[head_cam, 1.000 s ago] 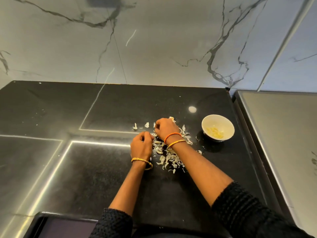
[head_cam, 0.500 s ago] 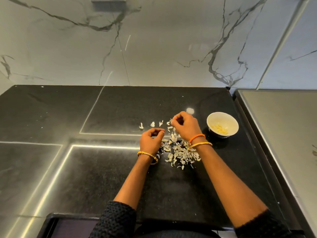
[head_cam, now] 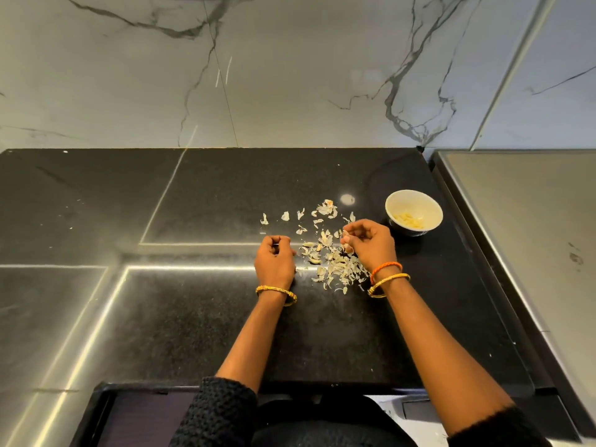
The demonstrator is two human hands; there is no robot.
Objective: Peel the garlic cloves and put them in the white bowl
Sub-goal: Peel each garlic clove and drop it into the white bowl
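Garlic clove in hand: a small pale clove (head_cam: 346,242) sits pinched at the fingertips of the right hand (head_cam: 371,245), just above the heap of skins; whether it is fully peeled is too small to tell.
Peeled cloves: several yellowish, skinless cloves (head_cam: 409,219) lie in the bottom of the small round white bowl (head_cam: 400,201).
White bowl: stands upright on the black speckled stone counter (head_cam: 193,317), just to the right of the right hand and apart from it.
Skins: a loose scatter of papery white garlic skins (head_cam: 335,266) covers the counter between the two hands and spreads toward the wall.
Unpeeled stock: a few fuller pieces within the scatter may be whole cloves; this cannot be confirmed.
Progress: judged well under way, since the bowl already holds cloves and the skins are many; the held clove is not yet in the bowl.
Right hand: fingers curled, thumb and fingertips closed on the clove.
Left hand: the left hand (head_cam: 274,261) rests near the counter left of the skins, fingers curled inward; whether it holds anything cannot be told.
Surroundings: grey-veined marble wall panel (head_cam: 290,75) behind; gold bangles on both wrists.
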